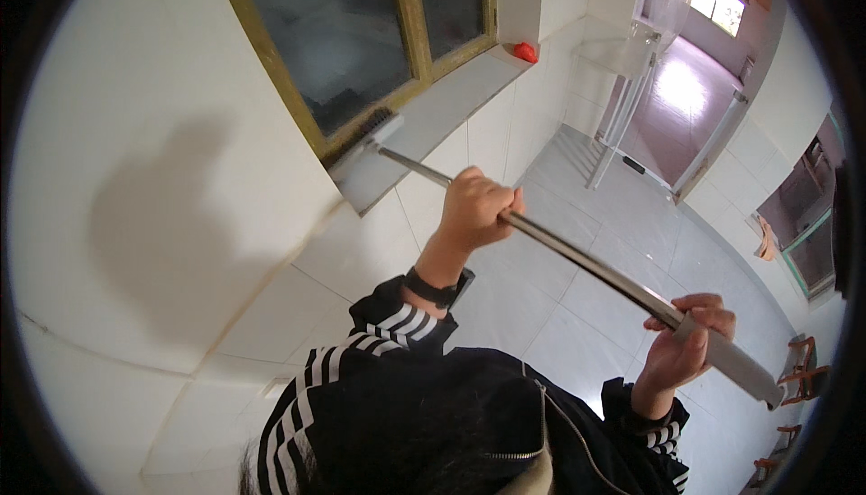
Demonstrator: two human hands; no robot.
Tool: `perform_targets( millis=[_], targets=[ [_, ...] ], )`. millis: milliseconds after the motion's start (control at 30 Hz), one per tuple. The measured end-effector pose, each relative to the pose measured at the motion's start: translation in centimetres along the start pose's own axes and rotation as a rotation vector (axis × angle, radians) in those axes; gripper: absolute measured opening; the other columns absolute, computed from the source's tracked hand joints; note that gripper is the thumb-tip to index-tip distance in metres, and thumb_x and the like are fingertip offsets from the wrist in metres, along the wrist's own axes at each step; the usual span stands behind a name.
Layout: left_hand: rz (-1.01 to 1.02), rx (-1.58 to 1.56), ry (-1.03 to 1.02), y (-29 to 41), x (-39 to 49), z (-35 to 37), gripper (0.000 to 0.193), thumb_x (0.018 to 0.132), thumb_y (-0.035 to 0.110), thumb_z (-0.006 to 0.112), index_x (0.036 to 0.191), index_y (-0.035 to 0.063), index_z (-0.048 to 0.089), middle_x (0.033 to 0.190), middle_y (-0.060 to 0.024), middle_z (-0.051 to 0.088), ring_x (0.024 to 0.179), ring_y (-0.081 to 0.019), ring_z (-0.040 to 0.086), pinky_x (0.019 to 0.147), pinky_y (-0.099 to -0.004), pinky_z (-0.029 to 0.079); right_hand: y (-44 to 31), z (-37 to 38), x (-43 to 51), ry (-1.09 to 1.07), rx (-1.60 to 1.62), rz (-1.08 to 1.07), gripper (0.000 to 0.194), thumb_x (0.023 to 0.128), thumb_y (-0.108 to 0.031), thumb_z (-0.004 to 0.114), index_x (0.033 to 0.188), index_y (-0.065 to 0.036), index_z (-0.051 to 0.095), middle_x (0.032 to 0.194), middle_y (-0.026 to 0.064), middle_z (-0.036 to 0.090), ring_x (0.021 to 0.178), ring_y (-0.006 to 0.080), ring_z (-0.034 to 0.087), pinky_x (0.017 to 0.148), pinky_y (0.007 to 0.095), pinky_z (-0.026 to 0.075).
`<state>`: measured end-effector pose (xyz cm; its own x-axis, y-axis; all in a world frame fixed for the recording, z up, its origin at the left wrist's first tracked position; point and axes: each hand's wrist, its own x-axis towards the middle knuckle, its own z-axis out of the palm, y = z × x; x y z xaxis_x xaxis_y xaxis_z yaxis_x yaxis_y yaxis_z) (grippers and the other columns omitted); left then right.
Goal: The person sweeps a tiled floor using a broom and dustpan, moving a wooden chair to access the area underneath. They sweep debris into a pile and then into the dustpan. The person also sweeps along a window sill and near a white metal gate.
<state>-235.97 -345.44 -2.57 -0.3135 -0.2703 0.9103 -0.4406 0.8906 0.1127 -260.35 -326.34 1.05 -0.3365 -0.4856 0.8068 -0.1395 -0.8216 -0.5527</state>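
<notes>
Both my hands grip a long-handled brush. My left hand (pixel 475 207) is closed around the metal pole (pixel 582 255) partway along it. At the grey handle grip (pixel 734 363) near the pole's lower right end, my right hand (pixel 697 343) holds on. The brush head (pixel 384 128), white-backed with dark bristles, is at the near corner of the window sill (pixel 440 116). Its bristles face the lower part of the yellowish window frame (pixel 416 18); whether they touch it I cannot tell. Dark panes (pixel 331 28) fill the frame.
A red object (pixel 525 53) sits at the sill's far end. Beyond the grey tiled floor (pixel 541 292) is an open doorway with a glass door (pixel 629 109). A cloth (pixel 765 238) hangs by the right-hand window. Wooden chairs (pixel 802 380) stand at the far right.
</notes>
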Motion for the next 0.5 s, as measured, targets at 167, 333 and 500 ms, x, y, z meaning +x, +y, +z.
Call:
perform_targets(
  millis=[167, 333, 500],
  targets=[
    [-0.006, 0.125, 0.004, -0.9, -2.5, 1.8, 0.041, 0.070, 0.002, 0.063, 0.047, 0.0127, 0.031, 0.040, -0.0053, 0.035, 0.037, -0.0246, 0.037, 0.049, -0.0335, 0.031, 1.5, -1.3, -0.6, -0.069, 0.009, 0.026, 0.036, 0.090, -0.029, 0.062, 0.091, 0.004, 0.048, 0.081, 0.0209, 0.056, 0.050, 0.0225, 0.063, 0.042, 0.0283, 0.059],
    [-0.039, -0.065, -0.044, -3.0, -1.6, 6.5, 0.021, 0.067, 0.010, 0.058, 0.052, 0.0111, 0.044, 0.045, -0.0036, 0.043, 0.045, -0.0244, 0.047, 0.058, -0.0361, 0.034, 2.4, -2.5, -0.8, -0.081, 0.039, 0.172, 0.028, 0.086, -0.019, 0.067, 0.093, 0.004, 0.051, 0.091, 0.0226, 0.056, 0.066, 0.0252, 0.066, 0.052, 0.0332, 0.060],
    [-0.013, -0.276, -0.222, 0.9, 3.2, 14.1, 0.006, 0.062, 0.014, 0.057, 0.059, 0.0111, 0.054, 0.053, -0.0050, 0.053, 0.052, -0.0267, 0.052, 0.064, -0.0369, 0.037, 0.7, -7.1, 2.0, -0.036, -0.171, -0.077, 0.026, 0.087, -0.018, 0.063, 0.093, 0.004, 0.052, 0.086, 0.0243, 0.057, 0.055, 0.0246, 0.065, 0.045, 0.0296, 0.059]
  ],
)
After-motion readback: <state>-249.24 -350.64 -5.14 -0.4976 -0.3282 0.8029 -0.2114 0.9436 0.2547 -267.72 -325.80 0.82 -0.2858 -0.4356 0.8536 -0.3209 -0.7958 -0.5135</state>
